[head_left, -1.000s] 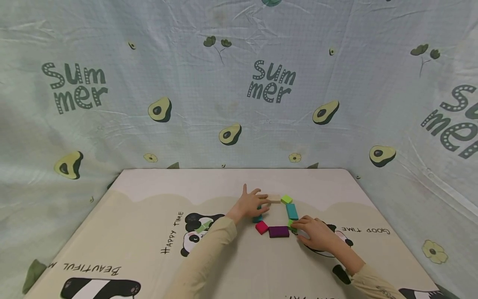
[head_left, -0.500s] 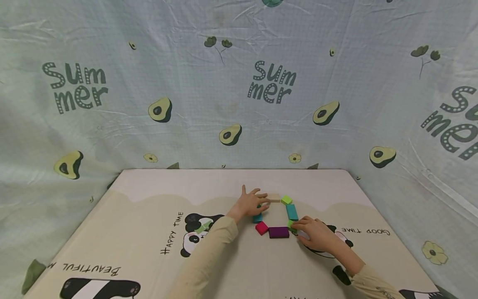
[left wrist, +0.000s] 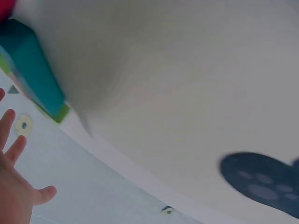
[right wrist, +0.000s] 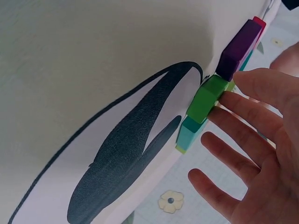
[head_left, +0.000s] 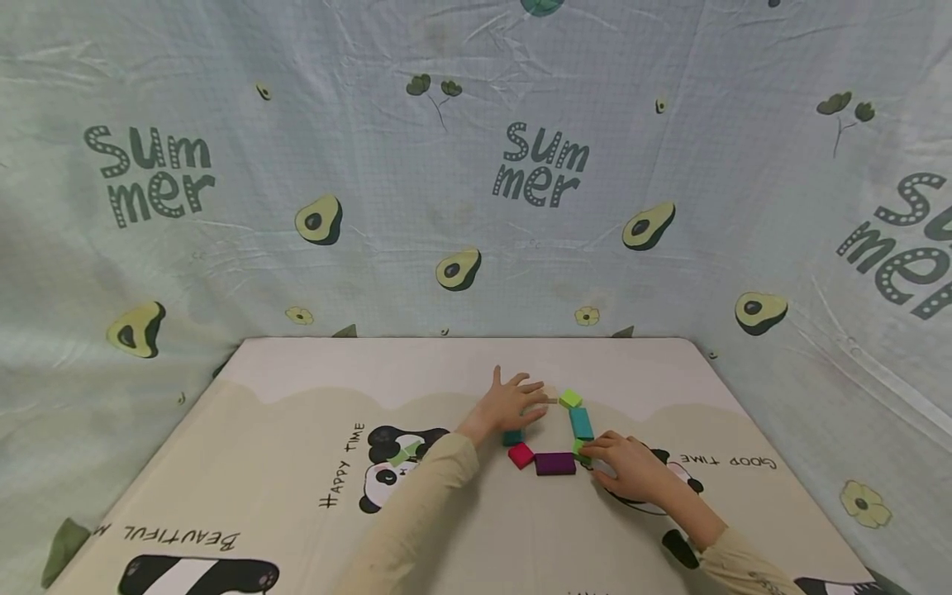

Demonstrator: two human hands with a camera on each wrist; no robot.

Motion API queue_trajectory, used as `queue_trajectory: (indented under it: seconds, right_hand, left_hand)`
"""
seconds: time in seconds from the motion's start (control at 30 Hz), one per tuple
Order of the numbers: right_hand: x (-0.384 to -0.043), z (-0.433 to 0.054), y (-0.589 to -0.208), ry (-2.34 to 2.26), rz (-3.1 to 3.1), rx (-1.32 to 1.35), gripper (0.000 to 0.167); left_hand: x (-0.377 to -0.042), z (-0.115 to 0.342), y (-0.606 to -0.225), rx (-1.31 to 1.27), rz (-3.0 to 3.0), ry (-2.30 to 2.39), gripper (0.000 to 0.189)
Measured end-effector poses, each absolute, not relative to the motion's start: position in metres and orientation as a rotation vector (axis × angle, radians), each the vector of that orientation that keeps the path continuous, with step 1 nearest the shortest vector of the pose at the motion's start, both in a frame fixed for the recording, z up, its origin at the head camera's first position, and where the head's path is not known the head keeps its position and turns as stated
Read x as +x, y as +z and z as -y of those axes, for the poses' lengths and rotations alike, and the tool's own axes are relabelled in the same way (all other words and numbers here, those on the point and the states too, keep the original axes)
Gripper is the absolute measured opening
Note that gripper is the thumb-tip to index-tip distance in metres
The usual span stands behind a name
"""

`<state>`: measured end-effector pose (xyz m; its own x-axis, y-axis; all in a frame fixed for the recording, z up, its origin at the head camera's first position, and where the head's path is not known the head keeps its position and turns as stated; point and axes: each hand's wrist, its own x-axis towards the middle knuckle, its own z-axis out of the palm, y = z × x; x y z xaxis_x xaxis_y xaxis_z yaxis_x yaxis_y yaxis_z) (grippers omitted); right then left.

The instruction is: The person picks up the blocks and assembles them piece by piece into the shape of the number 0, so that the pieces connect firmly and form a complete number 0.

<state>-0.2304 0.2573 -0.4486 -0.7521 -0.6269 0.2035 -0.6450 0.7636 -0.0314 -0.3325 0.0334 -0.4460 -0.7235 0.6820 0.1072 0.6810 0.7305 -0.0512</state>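
Colourful blocks form a ring on the table. In the head view my left hand (head_left: 511,405), fingers spread, hovers over the ring's far left corner. It partly covers a plain wooden block (head_left: 551,401) and sits above a teal block (head_left: 513,437); contact cannot be told. My right hand (head_left: 628,467) is at the near right corner, its fairly straight fingertips touching a green block (right wrist: 205,99). In the right wrist view the thumb lies close to the purple block (head_left: 555,464). A red block (head_left: 521,454), another teal block (head_left: 582,423) and a lime block (head_left: 570,398) continue the ring.
The table (head_left: 297,463) has a cloth printed with pandas and lettering. Behind it hangs a pale curtain (head_left: 387,165) with avocado prints. The table's far edge lies a little beyond the ring.
My left hand has shifted slightly to the right, covering more of the wooden block and uncovering some of the left teal block. My right hand and the other blocks stay where they were.
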Motion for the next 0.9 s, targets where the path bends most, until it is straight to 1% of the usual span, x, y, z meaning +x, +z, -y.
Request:
queue_trajectory:
  seconds: [0.27,0.43,0.67,0.9]
  right_hand:
    - [-0.232,-0.258,-0.448,0.115,2.855,0.959,0.030]
    - [-0.231,-0.258,-0.448,0.110,2.848,0.965,0.030]
    - [-0.231,-0.259,-0.449,0.096,2.847,0.964,0.029]
    - [-0.230,-0.258,-0.448,0.095,2.846,0.956,0.029]
  left_hand:
    - [-0.321,-0.070,-0.442,-1.146,2.829,0.099,0.043]
    - [-0.322,-0.085,-0.446,-1.085,2.890,0.199,0.045]
    - [-0.325,-0.092,-0.453,-0.982,2.972,0.299,0.045]
    - [-0.324,-0.090,-0.454,-0.972,2.951,0.290,0.044]
